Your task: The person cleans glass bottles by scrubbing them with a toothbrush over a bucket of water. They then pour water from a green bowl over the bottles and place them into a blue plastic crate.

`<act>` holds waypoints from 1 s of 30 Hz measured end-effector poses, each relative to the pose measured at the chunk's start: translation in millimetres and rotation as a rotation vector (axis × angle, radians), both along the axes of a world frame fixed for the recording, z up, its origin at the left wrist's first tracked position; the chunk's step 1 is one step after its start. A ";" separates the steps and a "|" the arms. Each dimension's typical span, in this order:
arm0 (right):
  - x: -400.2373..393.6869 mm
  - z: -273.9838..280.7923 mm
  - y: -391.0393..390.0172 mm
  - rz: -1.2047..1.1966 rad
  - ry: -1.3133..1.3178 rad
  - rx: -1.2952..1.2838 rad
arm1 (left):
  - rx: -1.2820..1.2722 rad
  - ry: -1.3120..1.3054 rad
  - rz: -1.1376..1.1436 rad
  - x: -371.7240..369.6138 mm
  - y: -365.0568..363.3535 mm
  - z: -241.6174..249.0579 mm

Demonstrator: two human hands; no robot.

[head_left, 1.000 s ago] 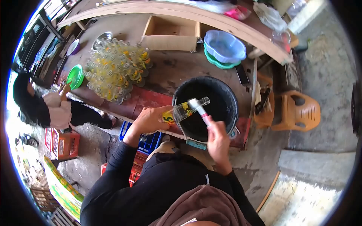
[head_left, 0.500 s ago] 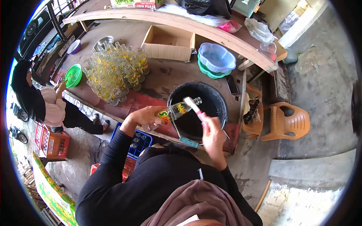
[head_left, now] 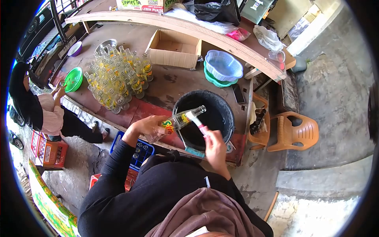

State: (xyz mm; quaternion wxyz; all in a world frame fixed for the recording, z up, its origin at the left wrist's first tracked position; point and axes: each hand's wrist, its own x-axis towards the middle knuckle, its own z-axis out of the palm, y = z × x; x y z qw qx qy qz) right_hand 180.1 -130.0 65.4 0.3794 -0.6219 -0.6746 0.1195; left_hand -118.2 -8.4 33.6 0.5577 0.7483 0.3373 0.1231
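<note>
My left hand [head_left: 150, 127] is wrapped round the lower part of a clear glass bottle [head_left: 177, 121] with a red, yellow and green label. The bottle lies tilted, its neck pointing up and right over a black bucket [head_left: 230, 118] of dark liquid. In my right hand [head_left: 215, 148] is a brush [head_left: 199, 125] with a pink and white handle, its white head against the bottle's shoulder. Many similar glass bottles [head_left: 118, 77] stand grouped on the table [head_left: 162, 85], left of the bucket.
A co-worker [head_left: 47, 106] stands at the left, hands at a green basin [head_left: 74, 79]. Behind are an open cardboard box [head_left: 173, 57] and blue and green basins [head_left: 223, 66]. A phone [head_left: 238, 94] lies near the table's right edge, beside orange chairs [head_left: 296, 131]. Below sits a blue crate [head_left: 115, 143].
The brush head has shifted left and down along the bottle, from near its neck to its shoulder. My right hand has moved down and left with it. The camera view has shifted slightly.
</note>
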 end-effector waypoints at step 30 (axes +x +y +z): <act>-11.1 19.6 -5.5 0.007 -0.088 -0.031 | 1.016 0.520 0.538 55.6 -77.0 32.9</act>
